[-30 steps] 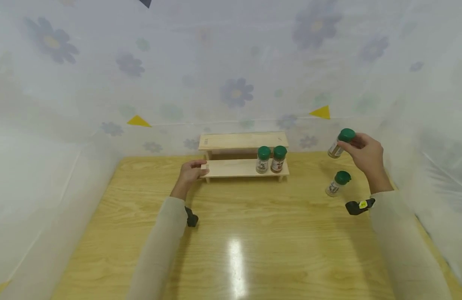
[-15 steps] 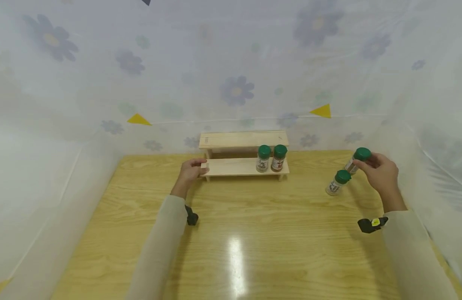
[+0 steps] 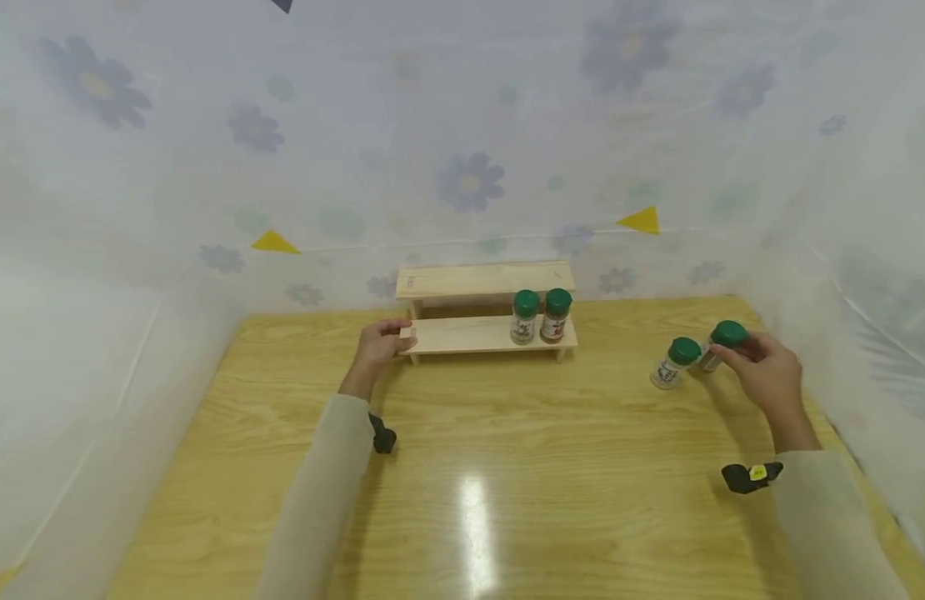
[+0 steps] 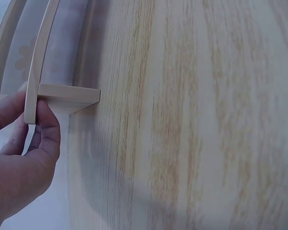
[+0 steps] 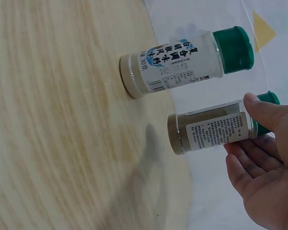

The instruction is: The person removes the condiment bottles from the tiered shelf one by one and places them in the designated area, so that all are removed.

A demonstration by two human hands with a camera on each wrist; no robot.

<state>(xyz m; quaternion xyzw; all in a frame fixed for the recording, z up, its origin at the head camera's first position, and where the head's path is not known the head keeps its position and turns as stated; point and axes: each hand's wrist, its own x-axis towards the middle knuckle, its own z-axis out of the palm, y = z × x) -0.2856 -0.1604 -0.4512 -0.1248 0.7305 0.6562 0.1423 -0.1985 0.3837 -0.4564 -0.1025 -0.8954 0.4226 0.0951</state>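
My left hand (image 3: 380, 343) pinches the left end of the lower board of a two-step wooden rack (image 3: 462, 335); in the left wrist view, thumb and fingers grip the board's end (image 4: 32, 98). On that lower step, toward its right end, stand two green-capped seasoning jars, one pale (image 3: 523, 323) and one reddish (image 3: 554, 323). At the right, my right hand (image 3: 770, 371) holds a green-capped jar of brownish powder (image 5: 213, 125) between thumb and fingers, near its cap. Just left of it a white-labelled seasoning jar (image 5: 177, 62) stands upright on the table.
The rack's upper step (image 3: 485, 279) stands near the flowered plastic sheet (image 3: 470, 125) behind the wooden table (image 3: 552, 467). Yellow triangles (image 3: 641, 221) mark the sheet. Black wrist cameras (image 3: 751, 477) sit at both sleeves.
My right hand has carried the brownish jar to the right, then toward me and down, beside the standing jar. My left hand has stayed on the rack.
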